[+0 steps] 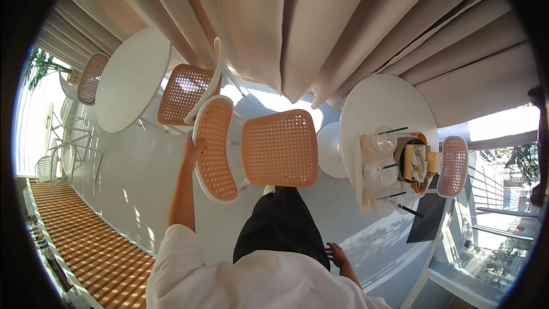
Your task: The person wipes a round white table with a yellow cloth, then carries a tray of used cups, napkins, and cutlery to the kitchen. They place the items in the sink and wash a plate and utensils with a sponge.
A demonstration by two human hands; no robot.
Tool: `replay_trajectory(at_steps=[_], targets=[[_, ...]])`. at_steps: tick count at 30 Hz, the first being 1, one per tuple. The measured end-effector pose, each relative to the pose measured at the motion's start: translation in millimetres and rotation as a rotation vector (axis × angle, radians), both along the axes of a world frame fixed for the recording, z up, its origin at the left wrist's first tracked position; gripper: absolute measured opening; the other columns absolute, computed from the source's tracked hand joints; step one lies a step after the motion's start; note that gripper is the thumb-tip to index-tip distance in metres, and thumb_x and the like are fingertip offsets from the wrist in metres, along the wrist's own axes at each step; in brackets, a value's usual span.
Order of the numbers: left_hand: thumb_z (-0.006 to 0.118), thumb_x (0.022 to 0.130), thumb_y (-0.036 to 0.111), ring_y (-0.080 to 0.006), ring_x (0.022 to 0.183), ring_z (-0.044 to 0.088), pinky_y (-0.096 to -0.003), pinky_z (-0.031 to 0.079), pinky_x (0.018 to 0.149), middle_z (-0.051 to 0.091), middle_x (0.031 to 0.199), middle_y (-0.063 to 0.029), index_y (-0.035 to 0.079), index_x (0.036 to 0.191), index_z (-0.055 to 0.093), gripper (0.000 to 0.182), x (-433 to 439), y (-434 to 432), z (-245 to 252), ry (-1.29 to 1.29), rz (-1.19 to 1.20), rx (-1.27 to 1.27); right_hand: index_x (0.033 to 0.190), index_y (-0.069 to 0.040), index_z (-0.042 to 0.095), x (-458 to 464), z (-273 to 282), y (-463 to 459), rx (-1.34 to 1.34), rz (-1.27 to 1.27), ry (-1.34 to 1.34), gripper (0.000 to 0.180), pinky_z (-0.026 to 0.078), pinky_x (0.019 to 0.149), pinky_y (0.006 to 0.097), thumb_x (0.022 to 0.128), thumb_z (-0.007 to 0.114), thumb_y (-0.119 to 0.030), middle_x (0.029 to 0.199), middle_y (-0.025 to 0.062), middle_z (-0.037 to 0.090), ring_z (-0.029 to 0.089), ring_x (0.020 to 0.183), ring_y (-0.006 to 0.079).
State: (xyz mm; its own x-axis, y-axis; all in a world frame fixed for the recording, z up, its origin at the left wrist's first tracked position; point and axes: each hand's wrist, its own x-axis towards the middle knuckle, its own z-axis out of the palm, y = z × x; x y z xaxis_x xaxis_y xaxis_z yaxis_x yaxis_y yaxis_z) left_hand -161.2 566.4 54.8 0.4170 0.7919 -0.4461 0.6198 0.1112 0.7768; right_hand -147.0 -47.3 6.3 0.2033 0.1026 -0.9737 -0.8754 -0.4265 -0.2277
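My left hand (194,151) rests on the white-framed edge of a woven cane chair back (215,149); its fingertips lie over the rim. The chair's cane seat (279,148) is in front of my legs, with nothing on it. My right hand (337,255) hangs beside my dark trousers, fingers apart, holding nothing. To the right, a white oval table (377,98) bears a light tray (359,176) with several clear plastic cups (383,172), some with green straws. Beside them on the table is a round dark container (405,159) with crumpled paper and yellowish packaging (418,163).
Another cane chair (180,94) stands close behind the held chair back, near a white oval table (133,79). More cane chairs stand at the far left (92,78) and far right (454,166). Long beige curtains (300,30) hang ahead. A slatted wooden surface (85,240) lies lower left.
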Motion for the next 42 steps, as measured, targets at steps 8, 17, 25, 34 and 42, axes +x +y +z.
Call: replay_trajectory(at_steps=[8,17,25,34,42], targets=[[0.057,0.07,0.005,-0.0198,0.068,0.058,-0.0315,0.047,0.058,0.058,0.084,-0.0128,-0.002,0.102,0.047,0.035,5,1,1,0.097,-0.138,0.113,0.102,-0.01,0.048,-60,3,-34,-0.35,-0.107,0.032,0.029,0.041,0.061,0.034,0.08,0.048,-0.03,0.084,0.0087,0.056,0.055,0.071,0.0195],[0.059,0.058,0.006,-0.0234,0.066,0.058,-0.033,0.045,0.059,0.058,0.076,-0.0164,-0.004,0.088,0.05,0.033,58,-22,-2,-0.038,-0.19,0.213,0.103,-0.01,0.049,-65,-1,10,-0.156,-0.175,-0.012,0.028,0.042,0.058,0.0278,0.082,0.046,-0.029,0.081,0.0059,0.056,0.053,0.069,0.0155],[0.059,0.058,0.006,-0.0215,0.06,0.057,-0.0325,0.045,0.051,0.057,0.072,-0.0158,-0.004,0.086,0.049,0.031,155,-15,-11,-0.021,-0.364,0.189,0.102,-0.01,0.05,-69,-29,11,-0.177,-0.256,-0.13,0.026,0.04,0.055,0.0268,0.083,0.047,-0.028,0.077,0.0026,0.054,0.051,0.065,0.0125],[0.061,0.056,0.006,-0.0241,0.072,0.058,-0.0321,0.046,0.066,0.057,0.085,-0.0166,-0.004,0.098,0.048,0.045,209,-26,-22,-0.023,-0.41,0.159,0.099,-0.005,0.052,-98,-21,21,-0.188,-0.29,-0.165,0.026,0.041,0.055,0.0255,0.083,0.047,-0.025,0.078,0.0044,0.056,0.051,0.064,0.0122],[0.06,0.057,0.009,-0.0313,0.078,0.057,-0.0351,0.044,0.071,0.057,0.085,-0.0206,-0.005,0.087,0.05,0.035,197,-45,-24,-0.062,-0.438,0.225,0.1,0.0,0.052,-80,-28,49,-0.085,-0.201,-0.223,0.029,0.044,0.065,0.027,0.083,0.047,-0.023,0.084,0.0082,0.057,0.054,0.073,0.0149]])
